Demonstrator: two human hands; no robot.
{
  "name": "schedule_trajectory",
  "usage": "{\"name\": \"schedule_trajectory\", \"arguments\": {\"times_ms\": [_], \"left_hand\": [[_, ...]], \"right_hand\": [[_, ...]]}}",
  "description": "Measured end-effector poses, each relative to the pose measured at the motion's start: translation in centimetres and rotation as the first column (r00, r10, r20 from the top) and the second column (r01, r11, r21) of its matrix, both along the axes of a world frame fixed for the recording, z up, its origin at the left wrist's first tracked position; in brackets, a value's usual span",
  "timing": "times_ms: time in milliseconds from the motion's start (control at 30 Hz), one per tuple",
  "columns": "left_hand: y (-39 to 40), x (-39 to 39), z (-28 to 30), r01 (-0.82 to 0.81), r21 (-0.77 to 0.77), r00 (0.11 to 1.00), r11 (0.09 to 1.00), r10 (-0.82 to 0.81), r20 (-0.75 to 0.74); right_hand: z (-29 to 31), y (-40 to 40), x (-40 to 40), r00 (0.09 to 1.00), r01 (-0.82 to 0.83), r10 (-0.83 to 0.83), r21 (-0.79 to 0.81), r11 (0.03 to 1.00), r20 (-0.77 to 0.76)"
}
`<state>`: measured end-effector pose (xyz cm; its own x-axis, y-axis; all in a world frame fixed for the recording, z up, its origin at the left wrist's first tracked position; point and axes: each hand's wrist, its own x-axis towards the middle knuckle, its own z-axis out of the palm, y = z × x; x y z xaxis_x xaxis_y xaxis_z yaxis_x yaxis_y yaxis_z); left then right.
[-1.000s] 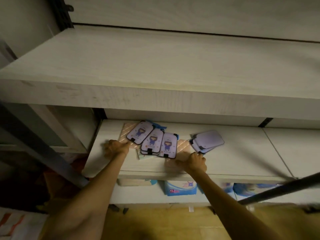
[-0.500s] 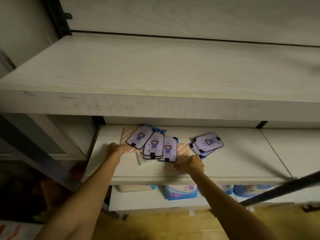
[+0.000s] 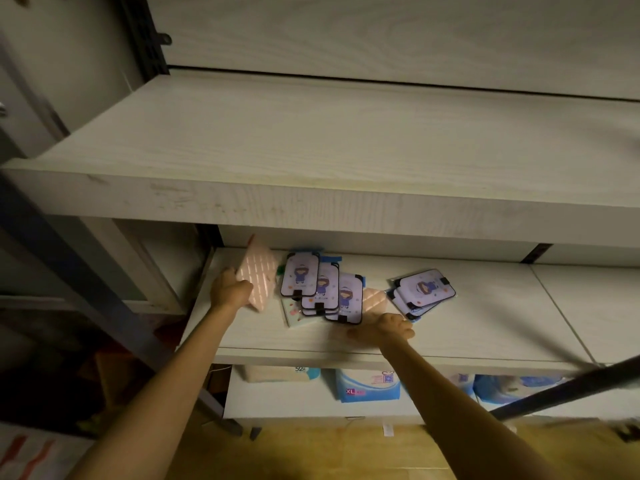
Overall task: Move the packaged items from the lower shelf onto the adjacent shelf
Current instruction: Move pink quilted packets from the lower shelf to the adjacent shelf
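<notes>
On the lower shelf (image 3: 485, 327) lie three overlapping purple cartoon card packs (image 3: 323, 289), with a fanned stack of the same packs (image 3: 424, 291) to their right. A mint-coloured packet (image 3: 294, 315) peeks out under them. My left hand (image 3: 230, 291) grips a pink quilted packet (image 3: 259, 278) and holds it tilted up off the shelf at the left end. My right hand (image 3: 382, 329) rests curled on the shelf front, at the near end of a second pink quilted patch (image 3: 372, 299). Whether it grips that patch is hidden.
A wide pale wooden shelf (image 3: 346, 150) juts out just above. A grey metal upright (image 3: 86, 289) slants at the left and a dark bar (image 3: 571, 389) crosses the lower right. Blue and white soft packs (image 3: 367, 386) sit below the lower shelf.
My left hand has lifted the pink quilted packet's left end from flat under the cards to tilted upright. The right hand stays near the shelf front. The view has dipped slightly.
</notes>
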<state>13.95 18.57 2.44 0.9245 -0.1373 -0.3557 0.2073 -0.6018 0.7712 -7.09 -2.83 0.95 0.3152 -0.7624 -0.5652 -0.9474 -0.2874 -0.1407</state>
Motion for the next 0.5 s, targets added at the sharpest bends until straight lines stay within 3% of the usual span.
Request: {"name": "schedule_trajectory", "arguments": {"times_ms": [67,133,233,333,500], "left_hand": [[1.0,-1.0,1.1,0.06,0.123,0.988,0.991,-0.076,0.136],[1.8,-1.7,1.6,0.09,0.131,0.98,0.987,-0.111,0.162],[2.4,-2.3,1.9,0.077,0.076,0.982,0.994,-0.089,0.167],[2.3,-2.7,1.7,0.051,-0.003,0.99,0.999,-0.05,0.133],[1.9,-3.3,0.6,0.044,-0.122,0.997,0.992,-0.035,0.073]], "right_hand": [[-0.8,0.0,0.2,1.0,-0.008,0.007,0.008,1.0,0.017],[-3.4,-1.2,0.7,1.0,-0.019,0.019,0.022,1.0,0.018],[-0.6,-0.5,-0.2,0.992,-0.12,0.118,0.058,0.991,0.046],[1.7,-0.2,-1.0,0.996,-0.065,0.058,0.105,0.992,0.07],[-1.7,-0.4,0.5,1.0,-0.016,0.016,0.067,0.998,-0.002]]}}
